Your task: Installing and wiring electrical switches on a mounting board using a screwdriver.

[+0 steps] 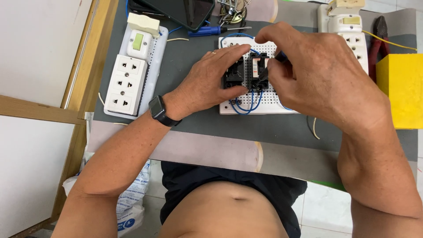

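Reading from the left edge of the desk, covered by a grey mat: one white perforated panel carries one rocker switch and one triple-socket block, with a loose cream cover resting at its far end. Next comes the left hand, smartwatch on its wrist, fingers spread flat and pressing the first of two black circuit breakers against a second perforated board; its grip is a narrow steadying clamp on that breaker. Blue wires loop from beneath the breakers toward the near edge of the board. The right hand pinches a dark-tipped tool, apparently a screwdriver, its tip at the second breaker; this grip is closed on the tool. One blue-handled screwdriver lies at the far edge. Toward the right edge sit a third panel with sockets, one pair of red-handled pliers and one yellow box.

Risk, as judged: the tip could slip off the terminal screw if the breakers shift, nicking a wire or finger.
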